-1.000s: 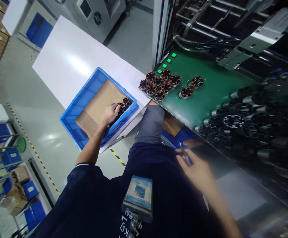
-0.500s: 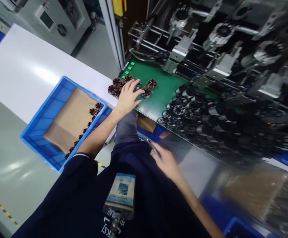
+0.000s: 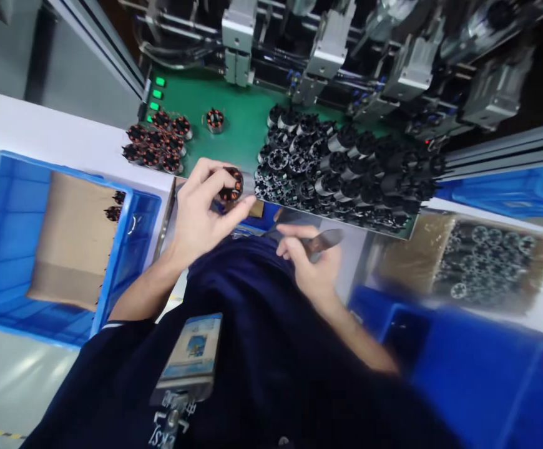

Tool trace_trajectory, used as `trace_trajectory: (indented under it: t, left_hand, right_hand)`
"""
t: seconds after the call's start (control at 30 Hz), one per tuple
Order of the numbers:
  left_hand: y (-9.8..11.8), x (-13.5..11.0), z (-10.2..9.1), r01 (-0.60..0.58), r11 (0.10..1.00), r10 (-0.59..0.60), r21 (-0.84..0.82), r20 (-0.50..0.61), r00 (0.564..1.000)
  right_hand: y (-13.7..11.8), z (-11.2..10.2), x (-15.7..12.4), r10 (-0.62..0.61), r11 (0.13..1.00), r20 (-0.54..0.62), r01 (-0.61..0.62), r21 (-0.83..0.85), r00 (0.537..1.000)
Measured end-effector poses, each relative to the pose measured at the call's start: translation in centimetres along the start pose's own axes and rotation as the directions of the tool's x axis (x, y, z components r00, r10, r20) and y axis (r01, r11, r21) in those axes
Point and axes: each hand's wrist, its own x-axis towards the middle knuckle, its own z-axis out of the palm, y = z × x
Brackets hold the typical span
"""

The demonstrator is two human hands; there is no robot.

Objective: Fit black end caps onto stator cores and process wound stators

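My left hand [image 3: 203,209] grips a copper-wound motor stator [image 3: 232,184] between thumb and fingers, just off the front edge of the green work surface [image 3: 241,118]. My right hand [image 3: 313,259], lower and to the right, is closed around a slim grey metal tool [image 3: 326,241], pointed like tweezers; blur hides its exact form. A cluster of copper-wound stators [image 3: 152,149] stands on the surface's left end. One single stator [image 3: 215,120] sits apart from them. To the right are many black-and-silver stator cores [image 3: 306,153] without visible copper, packed close together.
A blue bin [image 3: 128,227] with cardboard and a few stators stands at left on a white table [image 3: 37,131]. Metal machine fixtures [image 3: 238,37] line the back. At right lie a bagged tray of cores [image 3: 487,255] and blue bins [image 3: 463,368].
The view has swung to the right. My left hand has picked up a stator from the green surface and brought it to the front edge. My right hand, still with the tool, has come up nearer.
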Motion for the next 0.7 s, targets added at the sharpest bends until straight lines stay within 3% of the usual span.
trace_trajectory:
  t: [0.1,0.17,0.27,0.4,0.5,0.6,0.7]
  left_hand:
    - [5.5,-1.2,-1.7,0.006,0.994,-0.007,-0.109,-0.01,1.0]
    - [7.1,-1.4,-2.4,-0.018,0.991,0.015,-0.136,-0.019,1.0]
    - [7.0,-1.6,-2.6,-0.134,0.984,0.126,-0.12,-0.073,0.989]
    - [6.1,-2.0,-2.7,-0.189,0.979,0.182,-0.078,-0.089,0.979]
    - [6.3,-2.3,-2.8,-0.129,0.991,0.128,-0.027,-0.025,0.991]
    - [6.6,-2.7,-2.5,-0.109,0.994,0.109,-0.008,-0.049,0.993]
    - [6.2,-3.1,-2.0,-0.086,0.996,0.087,0.016,-0.062,0.994]
  right_hand:
    - [-3.6,0.8,1.1,-0.194,0.974,-0.09,0.203,0.102,0.977]
    - [-5.5,1.4,1.7,-0.277,0.947,-0.054,0.283,0.155,0.959]
    - [-6.6,2.2,2.2,-0.351,0.917,-0.029,0.349,0.192,0.936]
    - [-5.3,2.8,2.3,-0.434,0.882,-0.058,0.437,0.175,0.899]
    - [-4.3,3.0,2.0,-0.4,0.907,-0.033,0.401,0.126,0.916]
    - [-4.3,3.0,1.8,-0.325,0.934,-0.039,0.327,0.143,0.945]
    - [-5.0,2.3,2.0,-0.211,0.962,0.065,0.195,0.194,0.975]
